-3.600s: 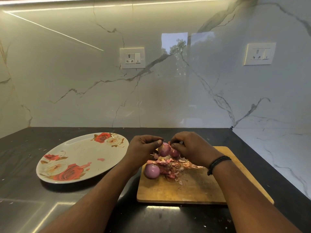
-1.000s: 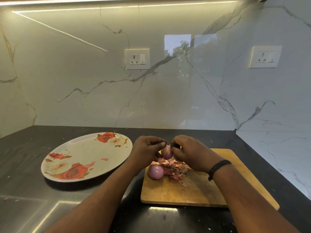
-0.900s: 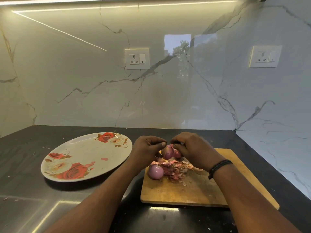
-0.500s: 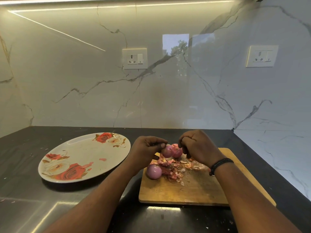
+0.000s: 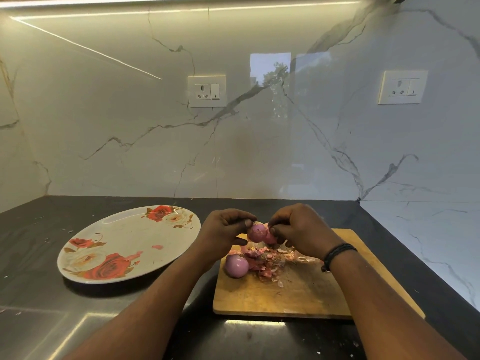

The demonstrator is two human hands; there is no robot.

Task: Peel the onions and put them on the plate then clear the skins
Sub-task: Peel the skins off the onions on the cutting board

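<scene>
Fingers [image 5: 246,224] of the left hand [image 5: 223,236] are curled round the held onion [image 5: 257,232] and keep it lifted, while the right hand [image 5: 301,231] pinches at its top edge, thumb and fingertips closed on what seems to be a thin piece of skin; this piece is too small to see well. Compared with half a second ago, the right hand has come back from the side to the onion, so I judge that one strip went down and a new one is now taken. Just below the fingers lies the pile of skins [image 5: 267,258] on the cutting board [image 5: 298,292], and one peeled onion [image 5: 236,266] rests beside it. Farther to the left, well apart from the hands, the plate [image 5: 124,229] on the counter [image 5: 31,229] carries no onion yet, so the peeling is not finished.
</scene>
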